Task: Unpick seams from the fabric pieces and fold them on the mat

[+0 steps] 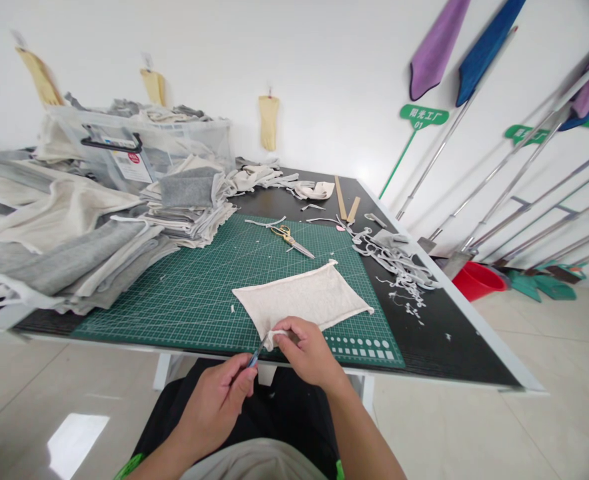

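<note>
Cream fabric piece (pixel 304 298) lying flat on the green cutting mat (pixel 189 293), near corner pulled over the table edge toward the body, probably for reaching the seam without bending. Right hand (pixel 308 351) closed on that corner, thumb and fingers pinching a thin frayed strip to keep it tight. Left hand (pixel 218 402) wrapped around a small blue-handled tool (pixel 256 354), tip pointing at the pinched corner, just beside the right fingers; exact kind of tool too small to tell. Farther on the mat, gold-handled scissors (pixel 290 240), well apart from both hands. At left, a big pile of grey and cream cloth (pixel 74 247) before a clear plastic box (pixel 134 150). At right, a heap of trimmed strips (pixel 399 263) on the black table (pixel 454 347). Nothing standing between the hands and the fabric.
</note>
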The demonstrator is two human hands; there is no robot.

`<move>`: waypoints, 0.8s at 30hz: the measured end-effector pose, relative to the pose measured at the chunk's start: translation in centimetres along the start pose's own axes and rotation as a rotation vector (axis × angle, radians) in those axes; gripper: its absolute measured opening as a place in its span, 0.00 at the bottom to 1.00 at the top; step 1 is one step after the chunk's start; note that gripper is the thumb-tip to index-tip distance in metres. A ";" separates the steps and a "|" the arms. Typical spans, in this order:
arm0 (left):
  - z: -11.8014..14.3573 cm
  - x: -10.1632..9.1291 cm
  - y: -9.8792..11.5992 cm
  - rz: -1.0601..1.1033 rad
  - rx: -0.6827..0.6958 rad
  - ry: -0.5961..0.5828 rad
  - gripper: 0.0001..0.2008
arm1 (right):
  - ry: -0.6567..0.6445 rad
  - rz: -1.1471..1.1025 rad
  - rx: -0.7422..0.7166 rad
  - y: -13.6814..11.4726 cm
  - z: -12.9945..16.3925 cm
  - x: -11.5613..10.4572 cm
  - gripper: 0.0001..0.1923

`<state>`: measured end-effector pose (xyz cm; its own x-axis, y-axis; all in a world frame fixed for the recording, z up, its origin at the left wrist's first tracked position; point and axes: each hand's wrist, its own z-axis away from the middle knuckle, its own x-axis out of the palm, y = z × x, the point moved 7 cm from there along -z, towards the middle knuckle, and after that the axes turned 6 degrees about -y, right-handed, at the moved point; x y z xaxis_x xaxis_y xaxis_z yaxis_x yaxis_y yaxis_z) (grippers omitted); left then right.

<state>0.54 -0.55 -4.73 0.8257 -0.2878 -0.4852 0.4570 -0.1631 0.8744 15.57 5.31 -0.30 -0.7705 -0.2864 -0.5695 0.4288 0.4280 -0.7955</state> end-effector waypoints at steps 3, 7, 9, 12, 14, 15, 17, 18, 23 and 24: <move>0.0 0.0 0.0 0.002 0.002 0.006 0.12 | -0.003 0.001 -0.002 -0.1 0.0 0.0 0.06; -0.1 -0.1 -0.1 -0.003 -0.003 0.012 0.12 | -0.003 0.000 0.002 -0.1 0.0 0.0 0.06; -0.1 0.0 -0.1 -0.003 -0.007 0.010 0.12 | -0.005 0.001 0.003 -0.1 0.0 0.0 0.05; -0.1 0.0 -0.2 -0.001 -0.010 0.011 0.12 | -0.006 0.006 0.004 -0.1 0.0 0.0 0.05; 0.0 0.0 -0.2 -0.005 -0.010 0.015 0.13 | -0.007 0.008 0.005 -0.1 0.0 0.1 0.05; 0.0 0.0 -0.2 -0.008 -0.008 0.018 0.12 | -0.007 0.008 0.004 -0.1 0.0 0.1 0.05; -0.1 0.0 -0.2 -0.014 -0.008 0.018 0.12 | -0.003 0.004 0.003 0.0 0.0 0.1 0.05; -0.1 0.0 -0.2 -0.014 -0.007 0.019 0.12 | -0.002 0.003 0.004 0.0 0.0 0.1 0.06; 0.0 0.0 -0.2 -0.004 -0.008 0.024 0.12 | -0.001 0.001 0.003 0.0 0.0 0.1 0.06; 0.0 0.0 -0.2 -0.005 -0.009 0.025 0.11 | -0.001 0.001 0.002 0.0 0.0 0.1 0.06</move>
<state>0.47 -0.47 -4.89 0.8313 -0.2637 -0.4892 0.4638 -0.1557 0.8721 15.45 5.29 -0.32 -0.7697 -0.2863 -0.5706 0.4307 0.4268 -0.7952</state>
